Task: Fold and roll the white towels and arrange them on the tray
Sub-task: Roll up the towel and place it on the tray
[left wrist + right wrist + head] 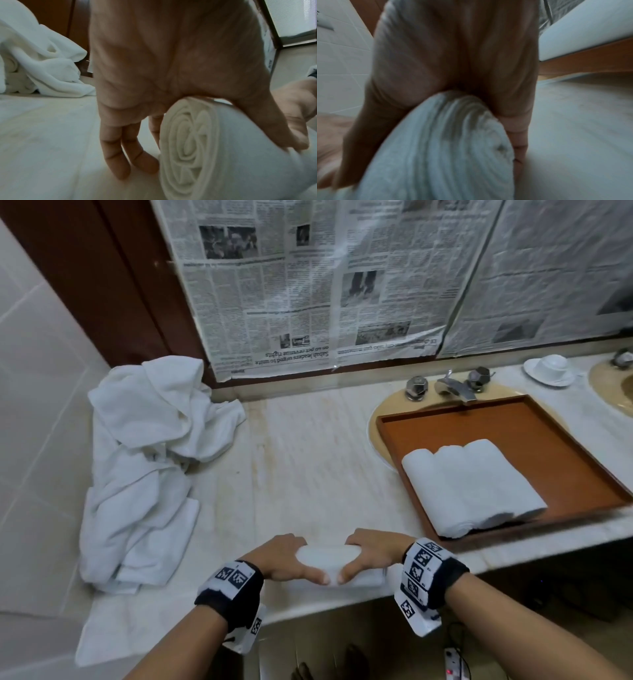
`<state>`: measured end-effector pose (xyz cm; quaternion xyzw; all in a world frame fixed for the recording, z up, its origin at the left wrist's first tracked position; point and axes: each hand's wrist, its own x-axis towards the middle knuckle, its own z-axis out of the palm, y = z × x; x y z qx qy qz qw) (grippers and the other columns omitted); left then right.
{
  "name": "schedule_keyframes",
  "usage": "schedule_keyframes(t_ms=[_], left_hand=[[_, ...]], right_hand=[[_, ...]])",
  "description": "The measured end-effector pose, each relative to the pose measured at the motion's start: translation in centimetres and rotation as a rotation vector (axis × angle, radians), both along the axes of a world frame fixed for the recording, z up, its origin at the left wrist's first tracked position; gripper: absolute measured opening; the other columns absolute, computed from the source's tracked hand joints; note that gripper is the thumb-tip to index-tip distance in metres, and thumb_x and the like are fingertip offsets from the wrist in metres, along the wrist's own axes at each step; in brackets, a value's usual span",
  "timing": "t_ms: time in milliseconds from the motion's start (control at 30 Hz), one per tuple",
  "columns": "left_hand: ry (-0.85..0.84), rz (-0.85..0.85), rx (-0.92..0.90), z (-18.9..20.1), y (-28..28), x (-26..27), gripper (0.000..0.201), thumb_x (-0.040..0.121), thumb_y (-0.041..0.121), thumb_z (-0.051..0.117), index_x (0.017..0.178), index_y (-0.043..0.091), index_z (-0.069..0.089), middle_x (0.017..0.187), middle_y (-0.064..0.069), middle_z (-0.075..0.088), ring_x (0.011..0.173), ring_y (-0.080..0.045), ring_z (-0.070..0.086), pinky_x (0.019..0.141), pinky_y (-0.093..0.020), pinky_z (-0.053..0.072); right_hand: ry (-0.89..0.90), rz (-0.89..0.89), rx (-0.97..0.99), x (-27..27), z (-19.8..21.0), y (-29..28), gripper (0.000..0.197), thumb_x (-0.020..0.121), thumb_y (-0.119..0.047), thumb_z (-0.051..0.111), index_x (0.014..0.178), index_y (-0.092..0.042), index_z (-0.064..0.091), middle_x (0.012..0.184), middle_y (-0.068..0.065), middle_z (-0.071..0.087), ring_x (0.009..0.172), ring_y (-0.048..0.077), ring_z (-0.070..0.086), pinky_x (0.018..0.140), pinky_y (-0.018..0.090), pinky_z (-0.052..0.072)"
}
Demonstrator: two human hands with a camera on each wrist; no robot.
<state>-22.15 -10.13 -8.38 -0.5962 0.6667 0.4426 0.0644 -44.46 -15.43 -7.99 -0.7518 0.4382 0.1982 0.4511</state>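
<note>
A rolled white towel lies along the front edge of the marble counter. My left hand grips its left end and my right hand grips its right end, thumbs on the near side. In the left wrist view the roll's spiral end shows, with my fingers curled down behind it. The right wrist view is blurred, with the palm over the roll. A brown tray at the right holds three rolled towels side by side. A pile of loose white towels lies at the left.
The tray sits over a basin, with a faucet behind it. An upturned cup on a saucer and a second basin are at the far right. Newspaper covers the wall behind. A tiled wall borders the left.
</note>
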Motion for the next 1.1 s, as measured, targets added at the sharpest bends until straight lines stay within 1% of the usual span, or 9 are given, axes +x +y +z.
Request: schedule_keyframes(t_ms=[133,300,400,533,633,700,900,1000,1100], left_hand=[[0.055,-0.026,-0.084,1.5,-0.6,-1.3,0.064,0.063,0.073,0.077,0.105,0.028,0.061,0.104,0.008,0.061,0.093,-0.010,0.058,0.077,-0.027,0.048],[0.181,-0.093,-0.255,5.4,-3.7,-4.0,0.057,0.071,0.072,0.073,0.114,0.036,0.062,0.111,0.010,0.061,0.099,-0.008,0.056,0.085,-0.027,0.047],[0.307,-0.076,-0.317,7.4,-5.8,-6.5,0.054,0.070,0.075,0.071,0.112,0.042,0.063,0.112,0.018,0.065,0.102,-0.001,0.059,0.088,-0.027,0.050],[0.431,-0.089,-0.364,9.6,-8.9,-11.4,0.043,0.075,0.062,0.077,0.111,0.040,0.067,0.110,0.020,0.067,0.102,0.000,0.061,0.085,-0.025,0.052],[0.476,-0.108,-0.381,10.3,-11.5,-16.0,0.044,0.074,0.059,0.079,0.112,0.040,0.068,0.111,0.019,0.068,0.103,-0.002,0.062,0.085,-0.026,0.053],[0.503,-0.113,-0.380,10.4,-13.3,-19.4,0.043,0.074,0.056,0.080,0.111,0.039,0.068,0.112,0.020,0.068,0.104,-0.001,0.062,0.087,-0.027,0.053],[0.518,-0.098,-0.477,9.4,-18.7,-29.9,0.045,0.081,0.060,0.072,0.121,0.042,0.062,0.121,0.027,0.062,0.113,0.005,0.056,0.097,-0.025,0.047],[0.489,-0.090,-0.491,8.2,-21.2,-34.0,0.054,0.087,0.060,0.066,0.135,0.038,0.054,0.131,0.019,0.058,0.118,-0.003,0.053,0.102,-0.029,0.044],[0.416,-0.100,-0.489,6.8,-22.9,-36.4,0.057,0.093,0.054,0.060,0.143,0.031,0.047,0.135,0.008,0.056,0.118,-0.010,0.054,0.099,-0.029,0.044]], right_hand=[[-0.028,-0.101,-0.050,-2.3,1.5,1.3,0.060,0.071,-0.065,0.073,0.111,-0.024,0.057,0.106,-0.006,0.060,0.098,0.016,0.058,0.082,0.030,0.046],[-0.180,-0.315,-0.136,-7.3,5.3,1.6,0.049,0.073,-0.066,0.074,0.103,-0.029,0.061,0.099,-0.010,0.063,0.092,0.010,0.060,0.080,0.031,0.049],[-0.258,-0.406,-0.212,-10.8,7.7,1.2,0.047,0.074,-0.066,0.074,0.107,-0.033,0.065,0.102,-0.012,0.066,0.095,0.007,0.061,0.083,0.029,0.051],[-0.336,-0.473,-0.322,-15.6,9.3,-0.2,0.056,0.076,-0.069,0.069,0.121,-0.036,0.063,0.113,-0.015,0.067,0.104,0.004,0.061,0.092,0.032,0.052],[-0.402,-0.535,-0.398,-20.1,9.4,-1.6,0.064,0.078,-0.067,0.069,0.134,-0.040,0.056,0.128,-0.020,0.062,0.118,-0.001,0.054,0.103,0.031,0.046],[-0.439,-0.592,-0.416,-23.4,9.2,-2.6,0.061,0.079,-0.064,0.070,0.135,-0.042,0.055,0.129,-0.021,0.061,0.121,-0.003,0.053,0.105,0.032,0.045],[-0.582,-0.819,-0.478,-32.5,8.1,-5.7,0.048,0.083,-0.050,0.075,0.127,-0.037,0.064,0.119,-0.018,0.068,0.113,0.003,0.061,0.100,0.040,0.051],[-0.589,-0.887,-0.518,-35.3,6.8,-7.4,0.039,0.087,-0.047,0.072,0.124,-0.038,0.065,0.115,-0.017,0.069,0.108,0.005,0.063,0.096,0.040,0.052],[-0.520,-0.984,-0.587,-36.6,4.3,-9.0,0.046,0.084,-0.060,0.066,0.125,-0.039,0.062,0.110,-0.018,0.069,0.103,0.002,0.063,0.091,0.040,0.054]])
